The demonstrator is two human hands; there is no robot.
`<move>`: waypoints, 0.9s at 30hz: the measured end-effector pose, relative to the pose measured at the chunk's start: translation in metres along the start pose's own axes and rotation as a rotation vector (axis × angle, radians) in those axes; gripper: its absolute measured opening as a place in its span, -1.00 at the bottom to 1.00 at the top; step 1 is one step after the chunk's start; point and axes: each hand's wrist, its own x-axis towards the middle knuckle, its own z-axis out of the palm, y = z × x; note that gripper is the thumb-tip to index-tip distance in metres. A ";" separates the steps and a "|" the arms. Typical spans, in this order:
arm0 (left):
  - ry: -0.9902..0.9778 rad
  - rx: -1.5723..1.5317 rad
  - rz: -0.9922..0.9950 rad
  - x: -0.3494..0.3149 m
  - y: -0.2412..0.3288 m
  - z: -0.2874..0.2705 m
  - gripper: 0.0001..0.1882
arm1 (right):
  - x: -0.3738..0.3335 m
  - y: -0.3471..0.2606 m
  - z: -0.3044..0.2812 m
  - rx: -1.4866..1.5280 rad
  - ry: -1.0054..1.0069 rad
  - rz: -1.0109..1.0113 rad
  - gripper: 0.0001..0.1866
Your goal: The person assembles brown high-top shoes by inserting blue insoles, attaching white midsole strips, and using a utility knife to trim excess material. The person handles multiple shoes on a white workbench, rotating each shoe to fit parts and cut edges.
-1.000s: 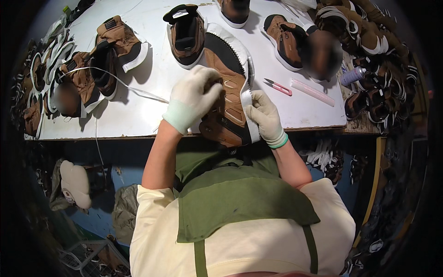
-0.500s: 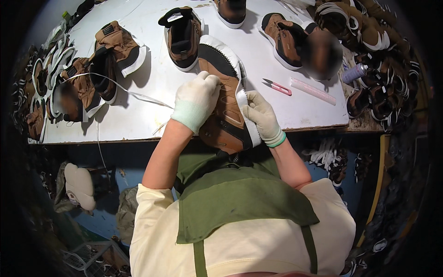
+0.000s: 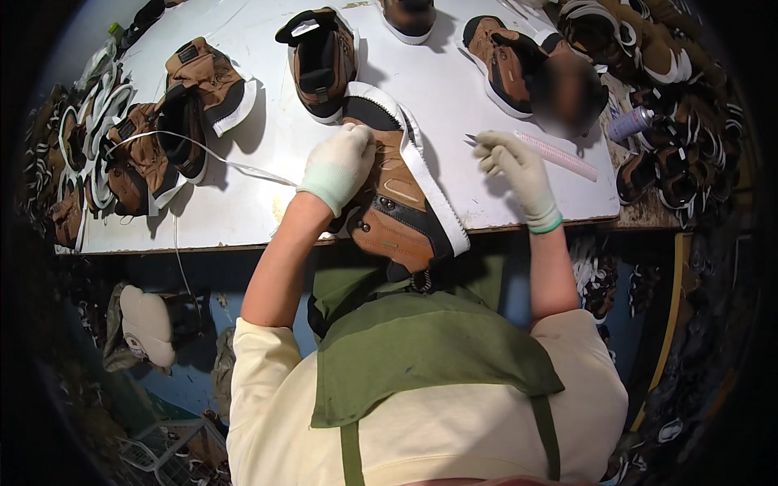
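My left hand (image 3: 339, 166), in a white knit glove with a pale green cuff, is closed on the side of a brown and black shoe (image 3: 397, 215). The shoe lies on its side over the table's front edge, its white sole edge (image 3: 442, 212) with a toothed rim facing right. My right hand (image 3: 519, 170), gloved likewise, is apart from the shoe, fingers loosely bent and spread over a pair of thread snips (image 3: 472, 140). Only the dark blade tips of the snips show; their pink handle is hidden under the hand.
A pinkish ruler strip (image 3: 559, 155) lies right of the snips. Beyond stand brown shoes (image 3: 322, 69) and another pair (image 3: 506, 69). Shoe uppers (image 3: 207, 77) and a white strip (image 3: 235, 164) lie left. A spray can (image 3: 630, 123) and piled shoes (image 3: 677, 162) border the right.
My right hand has let go of the shoe's white edge and moved right, over the snips. The shoe has tipped and slid slightly towards me, still in my left hand.
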 end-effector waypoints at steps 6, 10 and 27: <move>-0.044 -0.184 -0.110 -0.001 -0.014 -0.020 -0.80 | 0.019 0.042 -0.037 -1.018 0.215 -0.308 -0.56; -0.065 -0.219 -0.038 -0.006 -0.007 -0.028 -0.80 | 0.019 0.062 -0.034 -1.169 0.188 -0.318 -0.55; -0.033 0.126 -0.007 0.004 0.007 -0.006 -0.86 | 0.046 0.043 -0.017 -0.501 0.273 -0.122 -0.79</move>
